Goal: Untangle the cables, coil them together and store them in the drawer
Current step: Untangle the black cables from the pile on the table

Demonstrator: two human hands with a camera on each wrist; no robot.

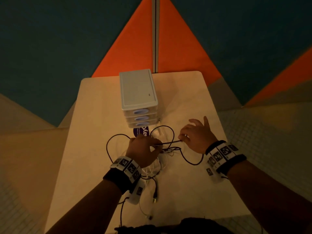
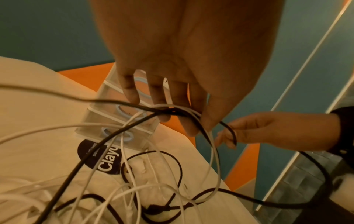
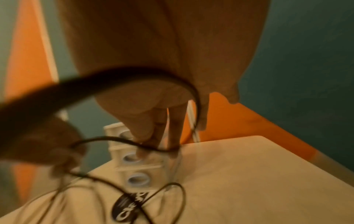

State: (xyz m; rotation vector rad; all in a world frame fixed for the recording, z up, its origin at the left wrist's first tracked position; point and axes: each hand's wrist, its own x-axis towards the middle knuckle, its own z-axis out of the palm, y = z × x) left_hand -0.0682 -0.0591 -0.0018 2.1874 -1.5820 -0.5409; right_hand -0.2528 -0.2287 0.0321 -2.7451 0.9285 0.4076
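A tangle of black cables [image 1: 170,147] and white cables [image 1: 157,166] lies on the table in front of a small drawer unit [image 1: 138,98] with three shut drawers. My left hand [image 1: 143,149] holds a bunch of black and white cable strands [image 2: 178,112] lifted above the table. My right hand [image 1: 194,137] pinches a black cable [image 1: 175,141] between thumb and forefinger, to the right of the left hand; its other fingers are spread. In the right wrist view the black cable [image 3: 114,78] loops across the palm, blurred.
The pale table [image 1: 194,191] has a dark round sticker [image 1: 141,131] just before the drawer unit. Cable ends with plugs [image 1: 156,195] trail toward the table's near edge. Orange and teal floor surrounds the table.
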